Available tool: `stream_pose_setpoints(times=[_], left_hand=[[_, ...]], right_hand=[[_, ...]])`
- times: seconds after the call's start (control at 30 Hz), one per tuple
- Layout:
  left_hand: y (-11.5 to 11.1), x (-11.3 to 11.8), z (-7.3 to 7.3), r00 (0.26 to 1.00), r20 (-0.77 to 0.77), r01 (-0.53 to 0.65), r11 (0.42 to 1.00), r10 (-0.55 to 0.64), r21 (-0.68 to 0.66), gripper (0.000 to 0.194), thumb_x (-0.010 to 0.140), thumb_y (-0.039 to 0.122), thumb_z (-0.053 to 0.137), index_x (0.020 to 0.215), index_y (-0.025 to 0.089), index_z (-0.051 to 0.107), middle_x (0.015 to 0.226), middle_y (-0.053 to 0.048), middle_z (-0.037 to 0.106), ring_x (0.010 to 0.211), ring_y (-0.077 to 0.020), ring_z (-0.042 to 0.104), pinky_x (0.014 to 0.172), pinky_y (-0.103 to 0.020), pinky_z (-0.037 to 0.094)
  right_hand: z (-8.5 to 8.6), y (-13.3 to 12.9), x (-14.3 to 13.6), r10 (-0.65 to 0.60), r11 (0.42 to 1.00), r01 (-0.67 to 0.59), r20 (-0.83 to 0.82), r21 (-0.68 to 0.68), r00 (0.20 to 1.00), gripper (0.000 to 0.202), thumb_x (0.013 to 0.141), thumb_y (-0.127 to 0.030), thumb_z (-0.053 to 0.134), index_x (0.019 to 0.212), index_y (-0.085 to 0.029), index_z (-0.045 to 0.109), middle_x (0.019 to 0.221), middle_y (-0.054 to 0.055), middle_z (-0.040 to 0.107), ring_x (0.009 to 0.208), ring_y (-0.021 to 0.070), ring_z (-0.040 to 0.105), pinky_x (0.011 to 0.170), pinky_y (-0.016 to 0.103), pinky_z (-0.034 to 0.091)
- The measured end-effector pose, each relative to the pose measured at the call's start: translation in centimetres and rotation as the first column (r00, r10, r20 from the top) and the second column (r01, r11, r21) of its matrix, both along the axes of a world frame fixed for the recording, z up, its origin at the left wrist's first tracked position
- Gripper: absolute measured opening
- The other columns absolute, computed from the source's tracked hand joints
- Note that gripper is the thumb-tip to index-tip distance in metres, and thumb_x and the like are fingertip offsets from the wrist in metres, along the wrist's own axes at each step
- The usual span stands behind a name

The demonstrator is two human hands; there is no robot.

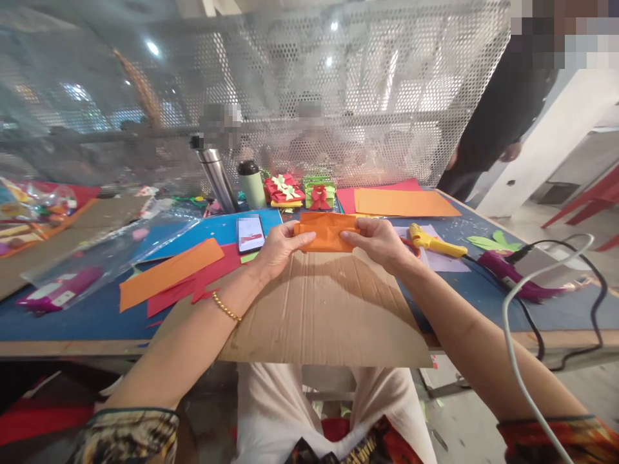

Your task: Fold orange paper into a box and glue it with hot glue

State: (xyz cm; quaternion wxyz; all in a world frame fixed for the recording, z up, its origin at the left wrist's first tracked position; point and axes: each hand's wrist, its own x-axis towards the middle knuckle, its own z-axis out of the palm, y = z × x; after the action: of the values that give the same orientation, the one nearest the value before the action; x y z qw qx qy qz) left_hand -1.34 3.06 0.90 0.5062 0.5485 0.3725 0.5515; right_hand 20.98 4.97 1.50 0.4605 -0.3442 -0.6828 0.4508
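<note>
A folded piece of orange paper (329, 232) is held up above the far part of a brown cardboard sheet (319, 309). My left hand (285, 245) pinches its left end, thumb on the near face. At the right end, my right hand (374, 238) grips it the same way. Creases run across the paper between the two thumbs. Left of my left hand lie a phone (250, 233), orange strips (171, 272) and red paper (174, 293). Just right of my right hand is a yellow glue gun (438, 245).
Behind stand a steel flask (220, 177), a green bottle (252, 185), red boxes (284, 189) and a green box (320, 193). Orange sheets (403, 202) lie back right. Cables and a purple power strip (517, 277) are at right. A person (507, 109) stands beyond.
</note>
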Motion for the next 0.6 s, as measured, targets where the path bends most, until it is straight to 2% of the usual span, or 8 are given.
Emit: stream_pose_setpoints(times=[0.1,0.2,0.33,0.43,0.6], left_hand=[[-0.04,-0.01,-0.01,0.999,-0.036,-0.019,1.000,0.020,0.012,0.033,0.064,0.038,0.090,0.079,0.017,0.070,0.074,0.000,0.068,0.072,-0.0132,0.064,0.070,-0.027,0.052],[-0.17,0.05,0.11,0.998,-0.059,-0.030,0.999,0.032,0.033,0.035,0.064,0.041,0.090,0.079,0.017,0.069,0.074,0.000,0.066,0.071,-0.0131,0.062,0.064,-0.026,0.050],[-0.32,0.21,0.33,1.000,0.004,-0.019,1.000,0.019,-0.002,0.043,0.058,0.041,0.093,0.085,0.018,0.068,0.081,0.000,0.068,0.068,-0.0117,0.060,0.056,-0.023,0.046],[-0.29,0.23,0.33,1.000,0.023,0.002,1.000,-0.002,-0.031,0.042,0.057,0.040,0.094,0.082,0.018,0.068,0.078,0.000,0.067,0.070,-0.0125,0.061,0.060,-0.024,0.049],[-0.13,0.19,0.05,0.999,0.043,0.032,0.999,-0.031,-0.034,0.036,0.062,0.039,0.091,0.082,0.018,0.070,0.081,-0.002,0.071,0.075,-0.0140,0.066,0.071,-0.027,0.054]], right_hand=[[0.25,-0.18,-0.08,0.026,0.999,-0.028,-0.041,-0.043,0.999,0.039,0.063,-0.052,0.087,0.076,-0.019,0.072,0.076,0.003,0.072,0.071,0.0169,0.063,0.061,0.028,0.049],[0.48,-0.31,-0.14,0.032,0.997,-0.036,-0.058,-0.068,0.998,0.037,0.059,-0.047,0.089,0.073,-0.019,0.070,0.074,0.002,0.071,0.072,0.0167,0.064,0.064,0.027,0.050],[0.52,-0.35,-0.12,0.015,0.998,-0.015,-0.006,-0.062,1.000,0.039,0.061,-0.052,0.087,0.071,-0.019,0.069,0.075,0.003,0.070,0.072,0.0178,0.063,0.061,0.028,0.049],[0.42,-0.32,-0.10,0.014,0.999,-0.013,0.020,-0.042,1.000,0.040,0.064,-0.054,0.084,0.072,-0.019,0.069,0.073,0.003,0.068,0.070,0.0174,0.062,0.059,0.028,0.047],[0.45,-0.39,-0.17,0.039,0.996,-0.040,-0.019,-0.075,0.999,0.041,0.059,-0.053,0.088,0.069,-0.019,0.065,0.074,0.002,0.068,0.069,0.0158,0.060,0.060,0.028,0.048]])
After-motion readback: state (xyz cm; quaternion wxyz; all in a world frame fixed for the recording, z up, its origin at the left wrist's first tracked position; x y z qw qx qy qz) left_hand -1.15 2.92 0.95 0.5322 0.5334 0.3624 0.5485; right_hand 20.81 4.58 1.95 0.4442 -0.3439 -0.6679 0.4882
